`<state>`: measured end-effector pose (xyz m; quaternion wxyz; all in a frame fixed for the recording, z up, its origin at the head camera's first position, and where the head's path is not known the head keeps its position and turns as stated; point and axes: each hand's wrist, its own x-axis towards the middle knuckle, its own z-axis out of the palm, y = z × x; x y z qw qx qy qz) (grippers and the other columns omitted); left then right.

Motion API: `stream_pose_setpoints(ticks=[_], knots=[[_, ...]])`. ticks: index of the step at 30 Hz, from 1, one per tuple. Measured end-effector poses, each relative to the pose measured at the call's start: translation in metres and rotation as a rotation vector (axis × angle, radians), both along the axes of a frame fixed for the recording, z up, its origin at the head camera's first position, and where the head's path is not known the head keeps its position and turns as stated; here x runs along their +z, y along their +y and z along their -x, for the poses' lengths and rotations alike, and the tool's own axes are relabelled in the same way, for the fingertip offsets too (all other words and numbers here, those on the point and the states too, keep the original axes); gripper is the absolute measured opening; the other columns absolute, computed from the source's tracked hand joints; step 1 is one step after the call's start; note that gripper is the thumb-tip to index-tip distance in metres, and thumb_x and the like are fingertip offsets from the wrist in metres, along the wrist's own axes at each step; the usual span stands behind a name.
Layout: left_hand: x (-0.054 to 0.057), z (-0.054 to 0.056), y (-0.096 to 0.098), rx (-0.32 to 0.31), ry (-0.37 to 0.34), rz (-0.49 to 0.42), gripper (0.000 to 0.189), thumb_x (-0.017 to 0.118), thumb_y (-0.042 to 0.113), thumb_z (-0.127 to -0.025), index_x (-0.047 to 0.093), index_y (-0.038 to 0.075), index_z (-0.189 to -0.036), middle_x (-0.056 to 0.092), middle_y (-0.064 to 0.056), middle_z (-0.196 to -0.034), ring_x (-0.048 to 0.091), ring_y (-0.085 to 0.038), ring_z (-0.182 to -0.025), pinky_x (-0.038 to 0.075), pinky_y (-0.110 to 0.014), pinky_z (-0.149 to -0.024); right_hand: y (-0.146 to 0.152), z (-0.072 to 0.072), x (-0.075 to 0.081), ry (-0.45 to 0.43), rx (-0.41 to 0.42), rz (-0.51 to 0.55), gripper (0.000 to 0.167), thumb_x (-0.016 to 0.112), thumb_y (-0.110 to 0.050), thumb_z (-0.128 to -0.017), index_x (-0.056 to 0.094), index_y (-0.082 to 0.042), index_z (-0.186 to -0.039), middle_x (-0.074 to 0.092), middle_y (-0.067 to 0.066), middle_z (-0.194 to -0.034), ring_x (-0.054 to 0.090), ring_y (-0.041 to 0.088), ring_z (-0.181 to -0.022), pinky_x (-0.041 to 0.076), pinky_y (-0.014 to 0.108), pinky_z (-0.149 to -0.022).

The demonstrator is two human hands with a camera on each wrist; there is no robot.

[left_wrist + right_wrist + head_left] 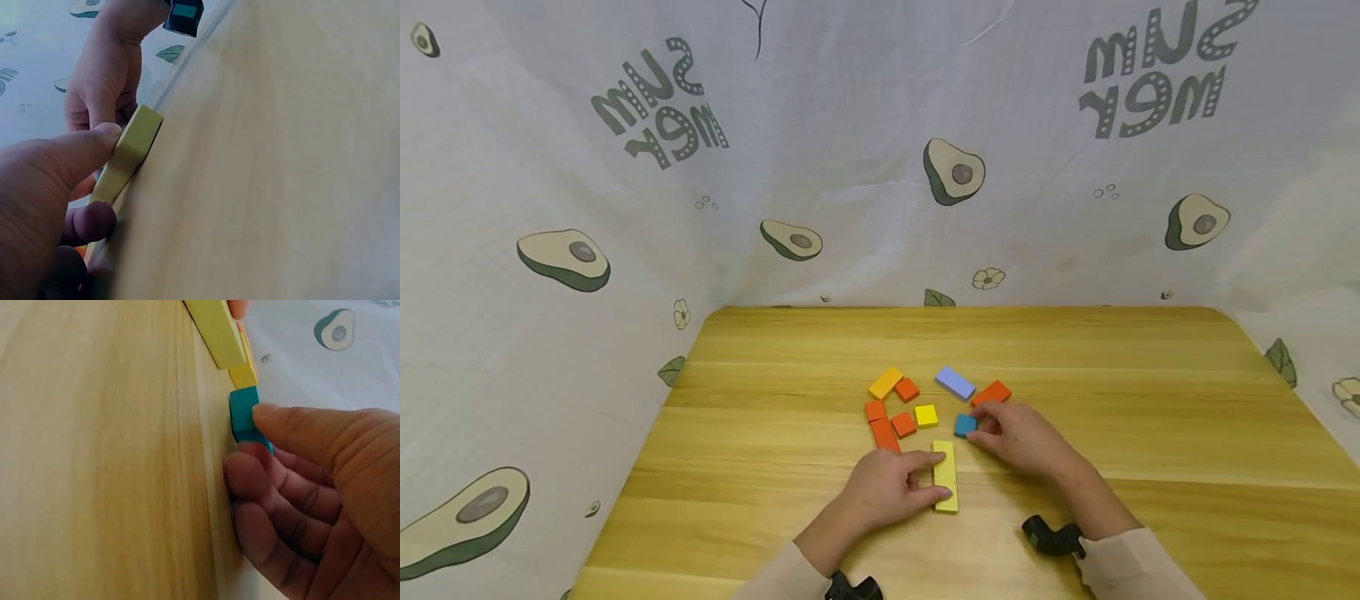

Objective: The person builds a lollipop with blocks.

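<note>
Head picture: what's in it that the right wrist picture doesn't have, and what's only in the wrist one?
Only the head view shows the lavender block and both beige sleeves. Only the right wrist view shows the right hand from its palm side. Both show the blue block in that hand's pinch, the pale yellow block, the wooden table and an avocado print on the white cloth.

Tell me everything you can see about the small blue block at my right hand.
The small blue block looks plain and solid, squarish from above, with flat faces; wood or plastic, I can't tell. In the head view it lies right of the small yellow block, apart from it. The right hand pinches it at the tabletop; any slight lift is unclear.
</note>
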<state>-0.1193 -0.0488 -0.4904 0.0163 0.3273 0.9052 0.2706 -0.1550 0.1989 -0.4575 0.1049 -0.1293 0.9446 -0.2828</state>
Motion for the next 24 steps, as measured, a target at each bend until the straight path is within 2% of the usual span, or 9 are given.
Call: stream_pose_setpoints(ticks=[7,14,20,24], knots=[[0.0,0.001,-0.001,-0.007,0.009,-0.021,0.045,0.073,0.053,-0.091,0.074,0.027,-0.128,0.058,0.018,-0.058,0.035,0.015,-0.048,0.03,-0.009,-0.049,-0.008,0.002,0.004,-0.036,0.034,0.079,0.028,0.067,-0.024,-0.1,0.067,-0.007,-0.121,0.057,-0.005,-0.074,0.049,0.009,-0.062,0.041,0.024,-0.059],[-0.002,0.003,0.0,-0.013,-0.02,-0.07,0.045,0.075,0.05,-0.09,0.074,0.024,-0.127,0.06,0.017,-0.059,0.036,0.017,-0.049,0.031,-0.008,-0.049,-0.021,0.008,0.008,-0.095,0.093,0.112,0.027,0.066,-0.021,-0.1,0.066,-0.004,-0.121,0.059,-0.003,-0.069,0.052,0.011,-0.06,0.042,0.026,-0.059],[-0.002,0.003,-0.001,-0.009,-0.044,-0.099,0.043,0.077,0.047,-0.089,0.075,0.023,-0.125,0.062,0.017,-0.06,0.038,0.018,-0.05,0.033,-0.008,-0.051,-0.023,0.011,0.002,-0.143,0.061,0.147,0.023,0.066,-0.021,-0.1,0.067,-0.006,-0.118,0.063,-0.002,-0.071,0.056,0.014,-0.063,0.045,0.028,-0.061],[-0.002,0.003,0.0,-0.007,-0.049,-0.101,0.043,0.078,0.047,-0.089,0.075,0.023,-0.125,0.062,0.016,-0.06,0.039,0.018,-0.051,0.033,-0.008,-0.05,-0.023,0.011,-0.002,-0.136,0.033,0.175,0.02,0.065,-0.022,-0.101,0.068,-0.007,-0.114,0.062,-0.002,-0.07,0.055,0.014,-0.062,0.044,0.028,-0.059]])
